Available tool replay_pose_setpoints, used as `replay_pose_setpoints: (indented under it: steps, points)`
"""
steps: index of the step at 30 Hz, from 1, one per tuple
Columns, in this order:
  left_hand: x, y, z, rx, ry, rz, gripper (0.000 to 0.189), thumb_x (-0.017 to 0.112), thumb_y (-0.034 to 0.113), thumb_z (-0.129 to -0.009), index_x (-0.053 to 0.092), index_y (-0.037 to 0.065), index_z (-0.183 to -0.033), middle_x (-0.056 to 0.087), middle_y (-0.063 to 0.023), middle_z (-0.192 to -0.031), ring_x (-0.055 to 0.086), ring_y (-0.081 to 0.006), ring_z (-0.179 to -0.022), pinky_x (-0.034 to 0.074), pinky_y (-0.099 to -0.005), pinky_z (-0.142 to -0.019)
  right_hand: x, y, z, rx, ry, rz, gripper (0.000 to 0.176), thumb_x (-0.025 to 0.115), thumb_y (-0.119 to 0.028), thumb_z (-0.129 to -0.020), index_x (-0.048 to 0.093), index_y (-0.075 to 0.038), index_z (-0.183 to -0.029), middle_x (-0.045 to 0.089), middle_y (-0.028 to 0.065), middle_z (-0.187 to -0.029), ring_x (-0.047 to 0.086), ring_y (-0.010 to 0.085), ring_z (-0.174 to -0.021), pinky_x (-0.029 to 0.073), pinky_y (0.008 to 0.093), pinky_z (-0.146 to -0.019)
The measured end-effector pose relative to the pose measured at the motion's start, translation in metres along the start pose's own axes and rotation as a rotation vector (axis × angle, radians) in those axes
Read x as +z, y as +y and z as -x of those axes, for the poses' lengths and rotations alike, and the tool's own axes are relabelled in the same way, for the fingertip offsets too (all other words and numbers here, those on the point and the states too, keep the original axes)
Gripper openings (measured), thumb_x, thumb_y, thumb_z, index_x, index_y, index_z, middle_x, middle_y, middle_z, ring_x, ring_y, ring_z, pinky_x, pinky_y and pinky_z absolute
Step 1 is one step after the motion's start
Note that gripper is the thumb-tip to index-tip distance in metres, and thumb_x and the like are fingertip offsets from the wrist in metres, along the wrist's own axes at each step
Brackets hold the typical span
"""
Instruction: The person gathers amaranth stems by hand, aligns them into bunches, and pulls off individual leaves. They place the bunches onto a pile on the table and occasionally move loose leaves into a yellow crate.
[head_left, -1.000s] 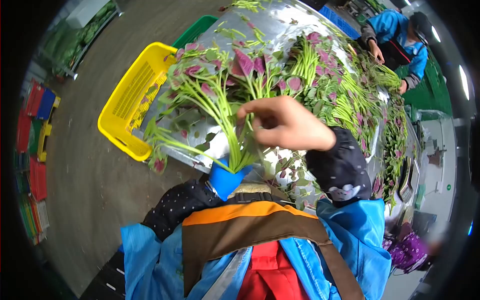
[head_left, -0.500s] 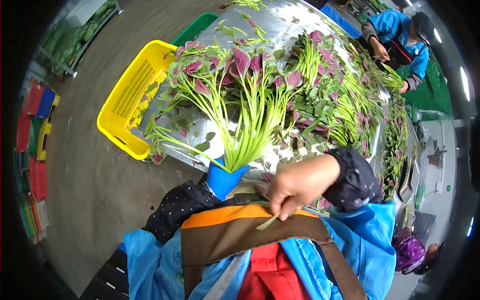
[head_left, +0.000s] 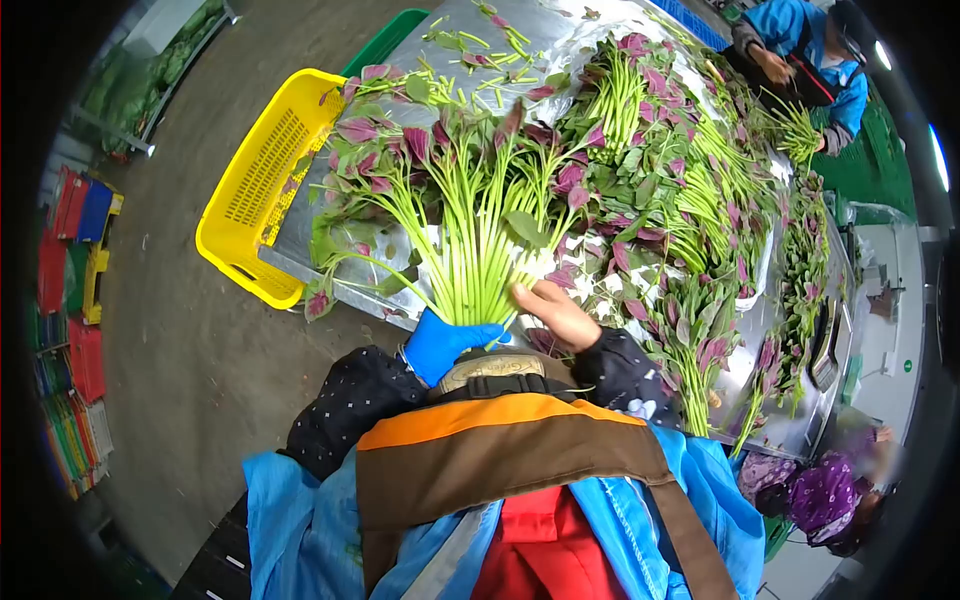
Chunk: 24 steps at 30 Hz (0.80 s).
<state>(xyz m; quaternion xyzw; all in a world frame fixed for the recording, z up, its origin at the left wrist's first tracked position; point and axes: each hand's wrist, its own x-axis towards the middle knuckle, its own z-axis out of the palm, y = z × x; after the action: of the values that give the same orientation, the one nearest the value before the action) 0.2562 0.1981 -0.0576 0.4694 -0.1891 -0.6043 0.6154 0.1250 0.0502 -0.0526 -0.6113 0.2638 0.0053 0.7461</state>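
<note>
My left hand (head_left: 450,345), in a blue glove, is closed round the lower stems of a fanned bunch of amaranth (head_left: 470,235) with green stems and purple-green leaves. One stem splays out on the left side of the bunch. My bare right hand (head_left: 562,312) is at the bunch's lower right edge, with thumb and fingers closed on the amaranth stems there; some of its fingers are hidden. Beyond the bunch, more amaranth (head_left: 690,210) lies heaped on the metal table (head_left: 375,300). Smaller bunches (head_left: 692,350) lie to the right of my right hand.
A yellow crate (head_left: 265,190) stands at the table's left edge, with a green crate (head_left: 385,42) behind it. Cut stem pieces (head_left: 490,60) lie at the far side. A co-worker (head_left: 800,60) handles amaranth at upper right; another person's purple head covering (head_left: 825,498) shows at lower right.
My right hand has moved from in front of my apron up to the bunch; the small stem piece it held no longer shows. The bunch in my left hand looks more upright and spread.
</note>
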Motion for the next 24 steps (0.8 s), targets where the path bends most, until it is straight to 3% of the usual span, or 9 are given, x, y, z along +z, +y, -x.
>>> replay_pose_setpoints:
  steps: [2,10,11,13,17,20,21,22,24]
  points:
    - [-0.006,-0.002,0.001,-0.070,-0.115,-0.088,0.036,0.060,0.007,-0.085,0.050,-0.002,-0.119,0.062,-0.0113,-0.104,0.062,-0.0202,-0.094,0.050,-0.0330,-0.083,0.022,-0.003,-0.009,-0.072,0.011,-0.246,0.042,0.054,-0.028,-0.093,0.050,0.000,-0.124,0.056,0.0043,-0.117,0.050,0.0121,-0.105,0.040,0.0282,-0.092]
    - [-0.006,-0.005,-0.008,-0.135,-0.182,-0.140,0.047,0.069,0.004,-0.078,0.049,0.001,-0.121,0.060,-0.0099,-0.107,0.060,-0.0182,-0.096,0.050,-0.0316,-0.084,0.001,-0.002,-0.015,-0.099,-0.121,0.170,0.038,0.060,-0.033,-0.089,0.061,-0.001,-0.109,0.065,0.0061,-0.093,0.058,0.0124,-0.084,0.047,0.0297,-0.076]
    - [-0.001,-0.001,-0.004,-0.132,-0.145,-0.101,0.048,0.070,0.003,-0.077,0.050,0.001,-0.120,0.060,-0.0094,-0.106,0.060,-0.0175,-0.096,0.050,-0.0311,-0.083,-0.007,-0.052,-0.010,0.446,-0.148,0.911,0.040,0.064,-0.037,-0.085,0.063,-0.002,-0.103,0.065,0.0082,-0.085,0.059,0.0139,-0.070,0.047,0.0310,-0.062]
    - [0.003,-0.001,-0.003,-0.107,-0.101,-0.057,0.048,0.071,0.002,-0.076,0.051,0.001,-0.119,0.060,-0.0081,-0.104,0.060,-0.0162,-0.095,0.050,-0.0305,-0.082,-0.029,-0.041,-0.001,0.115,0.094,0.678,0.035,0.071,-0.034,-0.079,0.065,-0.003,-0.093,0.062,0.0075,-0.074,0.055,0.0173,-0.058,0.044,0.0313,-0.053]
    - [0.005,-0.003,-0.002,-0.093,-0.105,-0.053,0.045,0.071,0.002,-0.076,0.052,0.002,-0.118,0.060,-0.0066,-0.103,0.059,-0.0152,-0.094,0.050,-0.0302,-0.081,0.007,-0.084,-0.009,-0.656,0.558,0.740,0.026,0.074,-0.013,-0.073,0.061,-0.003,-0.093,0.059,0.0060,-0.085,0.053,0.0158,-0.059,0.045,0.0280,-0.055]
    - [-0.004,-0.015,-0.011,-0.011,-0.109,-0.046,0.044,0.069,0.003,-0.078,0.052,0.001,-0.118,0.060,-0.0071,-0.106,0.058,-0.0156,-0.095,0.049,-0.0304,-0.083,0.008,-0.062,-0.023,-0.619,0.150,0.851,0.013,0.065,-0.012,-0.078,0.064,-0.003,-0.088,0.060,0.0155,-0.078,0.060,0.0290,-0.073,0.047,0.0357,-0.064]
    - [-0.015,-0.040,-0.029,0.071,-0.084,0.002,0.043,0.069,0.004,-0.078,0.052,0.001,-0.118,0.060,-0.0073,-0.106,0.058,-0.0157,-0.096,0.049,-0.0304,-0.083,0.013,-0.064,-0.014,-0.545,-0.053,0.629,0.011,0.065,-0.012,-0.080,0.065,-0.002,-0.083,0.061,0.0114,-0.072,0.060,0.0234,-0.068,0.047,0.0339,-0.062]
    - [-0.022,-0.056,-0.034,0.147,-0.049,0.061,0.042,0.068,0.004,-0.079,0.052,0.000,-0.117,0.060,-0.0075,-0.107,0.058,-0.0158,-0.096,0.049,-0.0304,-0.083,0.006,-0.066,0.005,-0.283,-0.752,0.371,0.012,0.064,-0.013,-0.083,0.064,-0.001,-0.085,0.062,0.0054,-0.073,0.058,0.0149,-0.066,0.046,0.0297,-0.059]
    - [-0.006,-0.004,-0.004,0.021,-0.134,-0.222,0.045,0.067,0.003,-0.079,0.049,0.000,-0.121,0.059,-0.0083,-0.110,0.057,-0.0164,-0.100,0.048,-0.0316,-0.087,-0.011,-0.076,0.024,-0.002,-0.899,0.256,0.014,0.062,-0.014,-0.087,0.063,0.000,-0.089,0.059,0.0012,-0.072,0.055,0.0090,-0.065,0.044,0.0233,-0.058]
